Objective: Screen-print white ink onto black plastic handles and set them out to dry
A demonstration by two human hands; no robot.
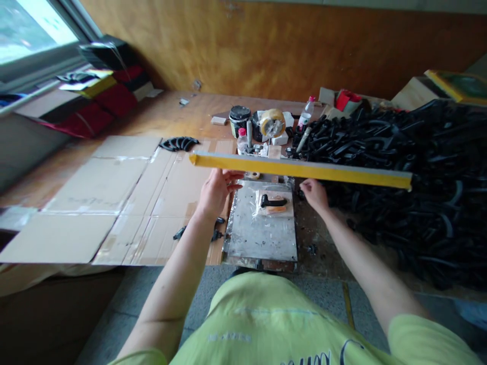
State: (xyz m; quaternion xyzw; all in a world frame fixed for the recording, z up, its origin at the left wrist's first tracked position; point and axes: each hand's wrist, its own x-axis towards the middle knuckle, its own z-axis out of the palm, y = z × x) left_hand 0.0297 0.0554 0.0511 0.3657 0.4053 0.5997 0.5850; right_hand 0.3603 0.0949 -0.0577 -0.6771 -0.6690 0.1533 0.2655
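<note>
My left hand [215, 191] is held over the left edge of the metal plate [262, 235], its fingers apart and pointing right, with nothing seen in them. Right of the plate, my right hand [314, 194] is closed, thumb and fingers pinched together. A small dark bit shows at those fingertips, too small to name. On the plate, between my hands, a black handle-shaped part [274, 202] lies on a clear film-covered patch, with an orange strip [274, 209] beside it. A long yellow bar [304, 169] crosses the view just beyond both hands.
Flattened cardboard [125, 203] covers the left, with curved black parts [179, 143] at its far edge. A big heap of black parts [418, 142] fills the right. Behind the plate stand a tub [239, 120], a tape roll [272, 123] and a bottle [306, 114].
</note>
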